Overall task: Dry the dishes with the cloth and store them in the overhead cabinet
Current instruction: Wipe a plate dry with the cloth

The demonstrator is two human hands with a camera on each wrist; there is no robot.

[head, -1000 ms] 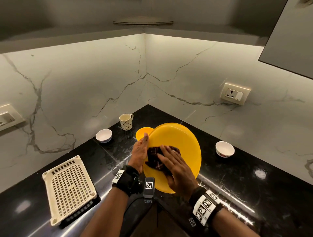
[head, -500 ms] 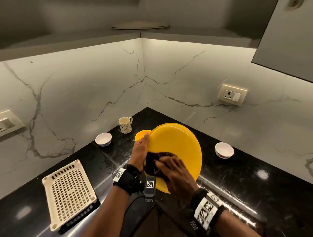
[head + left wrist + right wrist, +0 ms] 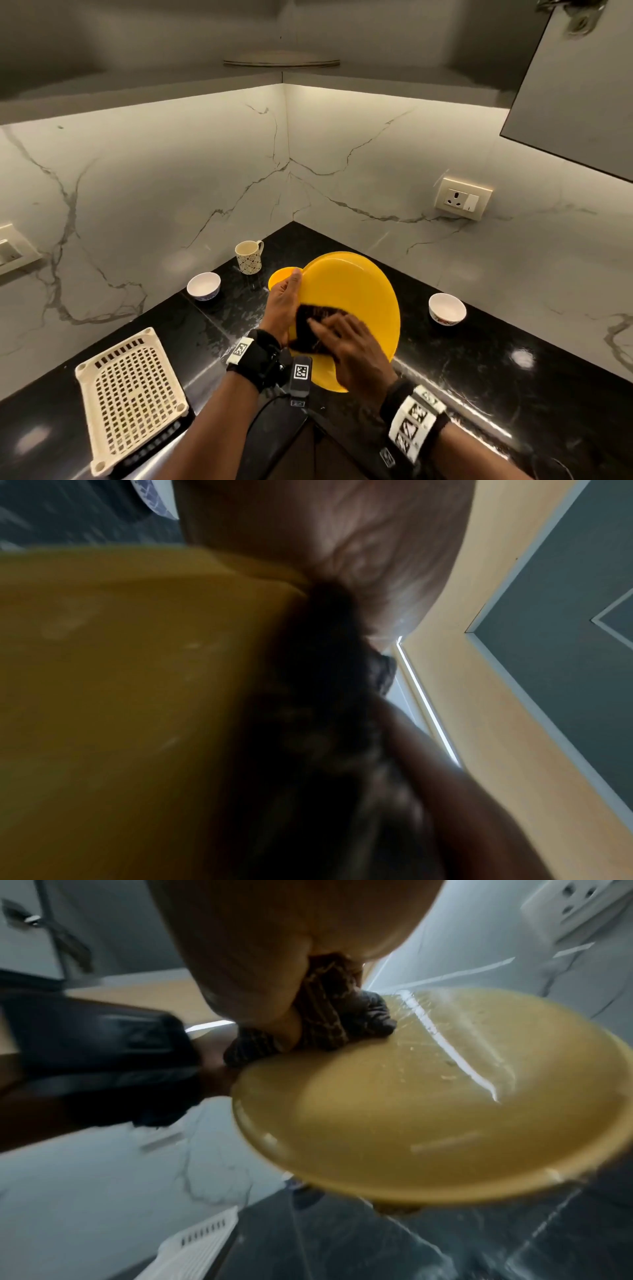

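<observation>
two hands [image 3: 284, 305] [image 3: 352, 349], dark cloth [image 3: 313, 329] on tilted yellow plate [image 3: 352, 291]

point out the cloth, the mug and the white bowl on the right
cloth [image 3: 313, 322], head view, on the dark fabric showing above the right hand's fingers
mug [image 3: 248, 257], head view, on its patterned side wall
white bowl [image 3: 447, 309], head view, on the inside of the bowl

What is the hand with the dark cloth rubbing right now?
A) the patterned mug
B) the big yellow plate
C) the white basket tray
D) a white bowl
B: in the head view the right hand presses the dark cloth against the big yellow plate, which the left hand holds by its edge, while the other dishes sit untouched on the counter.
</observation>
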